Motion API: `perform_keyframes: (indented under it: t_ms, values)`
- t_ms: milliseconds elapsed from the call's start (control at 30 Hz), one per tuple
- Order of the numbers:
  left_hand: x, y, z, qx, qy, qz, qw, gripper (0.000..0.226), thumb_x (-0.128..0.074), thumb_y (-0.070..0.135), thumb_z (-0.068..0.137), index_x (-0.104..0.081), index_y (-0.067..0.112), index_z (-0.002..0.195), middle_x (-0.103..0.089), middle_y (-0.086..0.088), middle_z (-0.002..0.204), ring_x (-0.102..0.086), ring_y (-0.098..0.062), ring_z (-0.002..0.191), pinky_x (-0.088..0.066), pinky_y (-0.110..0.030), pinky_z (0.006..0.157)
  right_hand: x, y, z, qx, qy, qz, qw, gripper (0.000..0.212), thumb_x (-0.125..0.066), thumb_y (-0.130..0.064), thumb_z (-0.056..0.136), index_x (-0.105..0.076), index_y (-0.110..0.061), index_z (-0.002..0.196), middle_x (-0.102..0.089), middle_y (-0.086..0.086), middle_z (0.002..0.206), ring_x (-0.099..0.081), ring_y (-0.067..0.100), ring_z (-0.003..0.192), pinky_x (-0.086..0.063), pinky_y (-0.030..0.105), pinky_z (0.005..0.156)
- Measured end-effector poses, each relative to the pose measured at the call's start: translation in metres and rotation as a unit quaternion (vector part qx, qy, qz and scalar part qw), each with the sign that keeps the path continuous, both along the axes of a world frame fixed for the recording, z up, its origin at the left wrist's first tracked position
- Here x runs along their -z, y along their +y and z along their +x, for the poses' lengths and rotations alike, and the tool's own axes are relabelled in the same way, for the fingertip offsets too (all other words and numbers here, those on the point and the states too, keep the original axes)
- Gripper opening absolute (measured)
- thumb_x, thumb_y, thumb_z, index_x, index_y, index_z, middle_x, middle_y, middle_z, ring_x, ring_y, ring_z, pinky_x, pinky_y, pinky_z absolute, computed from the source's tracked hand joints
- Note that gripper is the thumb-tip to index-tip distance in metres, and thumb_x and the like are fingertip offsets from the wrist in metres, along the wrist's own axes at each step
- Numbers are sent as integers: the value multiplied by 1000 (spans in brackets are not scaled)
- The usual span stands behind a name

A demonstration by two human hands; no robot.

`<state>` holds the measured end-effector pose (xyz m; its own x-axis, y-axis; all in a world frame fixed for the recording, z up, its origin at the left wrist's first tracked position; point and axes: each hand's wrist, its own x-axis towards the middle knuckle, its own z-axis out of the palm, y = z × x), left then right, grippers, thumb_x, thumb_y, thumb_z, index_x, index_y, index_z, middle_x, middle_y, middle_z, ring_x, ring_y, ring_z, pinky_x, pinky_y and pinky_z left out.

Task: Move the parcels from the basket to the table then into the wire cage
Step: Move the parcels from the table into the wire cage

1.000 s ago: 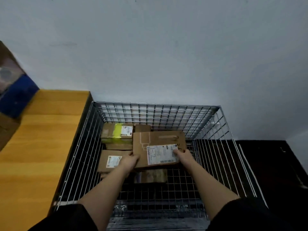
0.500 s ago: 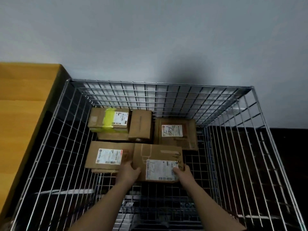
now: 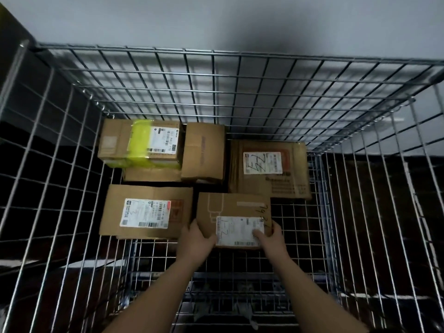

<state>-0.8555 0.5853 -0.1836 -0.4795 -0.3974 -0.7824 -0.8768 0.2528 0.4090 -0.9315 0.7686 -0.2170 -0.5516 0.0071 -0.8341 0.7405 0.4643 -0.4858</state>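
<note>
Down near the lower centre of the frame, the left hand and the right hand kept their grip clenched on the near corners of a labelled parcel, which had sunk lower than half a second before and now lay on the floor of the wire cage. Just left of it sat a flat parcel; beyond, a yellow-taped box, a plain box and a wide parcel. The tabletop had slipped out of view.
</note>
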Motion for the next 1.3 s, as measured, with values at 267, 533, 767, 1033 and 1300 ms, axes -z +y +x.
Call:
perform_keyframes:
  t_ms: [267,533,767,1033,1300]
  values:
    - [13,12,13,264,48,-210,940,63,-48,43,93,-26,21,147,-28,-6,145,-29,-23,133,-35,-35,103,25,-19,16,-22,45,20,999,81,-73,-21,83,-27,-18,149,-47,10,139,-53,25,119,-45,45,103]
    - [29,-11,25,339,-38,-239,909,82,-53,43,90,3,41,151,20,-12,157,11,-45,143,-19,-55,114,26,-37,20,-91,55,106,989,103,-68,-40,87,7,-23,154,-20,18,154,-39,39,132,-43,46,102]
    - [29,-17,32,385,-61,-226,893,84,-49,56,88,4,41,151,34,-10,153,22,-44,141,-17,-54,115,27,-49,16,-157,35,184,970,115,-65,-57,83,18,-17,152,-13,23,155,-30,40,137,-36,47,104]
    - [7,-25,15,355,-70,-190,913,78,-51,49,90,-9,32,152,13,-9,159,2,-38,145,-25,-49,113,8,-31,-2,-243,4,192,951,94,-45,-60,93,11,-16,154,-17,17,158,-30,36,139,-36,47,106]
    - [-95,-22,-8,290,-51,-241,925,48,-48,40,92,-38,14,131,-48,-10,132,-50,-28,119,-41,-38,92,-99,-15,-30,-393,159,256,869,52,-41,-47,98,-42,-11,135,-49,12,134,-47,29,120,-48,38,89]
